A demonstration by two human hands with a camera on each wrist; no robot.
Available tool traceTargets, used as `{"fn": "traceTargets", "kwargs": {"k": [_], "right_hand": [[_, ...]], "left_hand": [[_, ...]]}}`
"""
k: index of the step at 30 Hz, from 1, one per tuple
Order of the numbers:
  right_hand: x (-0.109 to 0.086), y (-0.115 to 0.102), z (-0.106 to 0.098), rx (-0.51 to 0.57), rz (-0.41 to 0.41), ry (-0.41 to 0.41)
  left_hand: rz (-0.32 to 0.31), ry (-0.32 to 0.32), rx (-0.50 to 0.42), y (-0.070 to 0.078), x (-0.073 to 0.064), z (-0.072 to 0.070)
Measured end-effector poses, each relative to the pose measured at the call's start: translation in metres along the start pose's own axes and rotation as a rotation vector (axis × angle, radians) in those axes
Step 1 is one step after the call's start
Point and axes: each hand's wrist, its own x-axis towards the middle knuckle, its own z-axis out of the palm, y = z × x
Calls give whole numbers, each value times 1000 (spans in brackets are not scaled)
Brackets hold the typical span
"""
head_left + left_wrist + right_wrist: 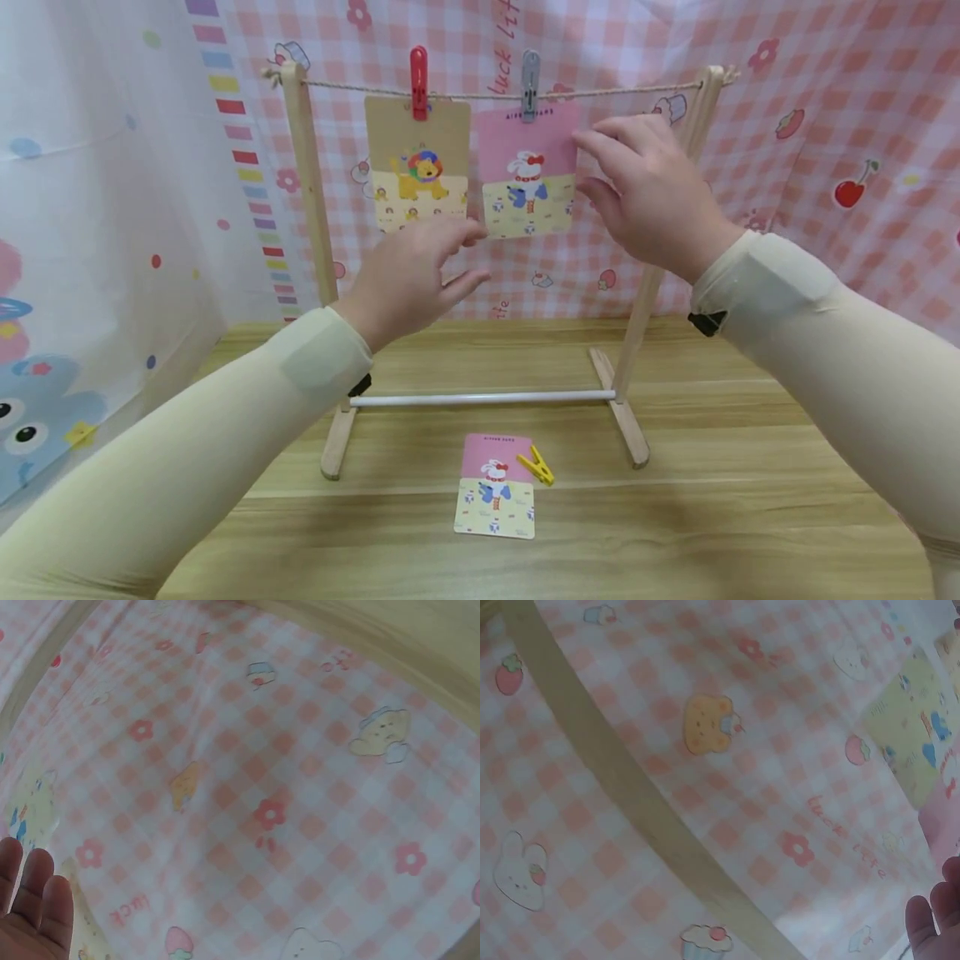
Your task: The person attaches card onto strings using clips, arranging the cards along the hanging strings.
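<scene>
Pink hanging card [528,171]: right hand [651,193] at edge, room below.

Left hanging card [417,142] was tan over cream, its lion print [422,177] yellow with multicoloured mane. Right hanging card [525,142] and lying card [491,492] were pink over pale yellow, with white rabbit print [528,167]. One peg [418,83] was red, second peg [530,83] grey, third peg [543,474] yellow. Tabletop [720,517] showed yellow-brown wood grain; rod [483,398] was white, posts [309,167] pale tan. Back cloth [570,287] bore pink-and-white check with pink flowers [762,55]; sleeves [202,442] were cream.
</scene>
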Motion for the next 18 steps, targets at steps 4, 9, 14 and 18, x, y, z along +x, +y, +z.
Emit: {"fn": "traceTargets", "kwargs": {"k": [4, 9, 14, 18], "right_hand": [[-11, 0, 6, 8, -4, -10], [-23, 1, 13, 24, -5, -14], [-34, 0, 19, 32, -17, -21], [-45, -1, 25, 52, -27, -32]], "left_hand": [[15, -37, 9, -5, -10, 5], [-2, -72, 9, -8, -21, 12], [-4, -93, 3, -10, -32, 19], [-22, -138, 4, -13, -43, 26]]}}
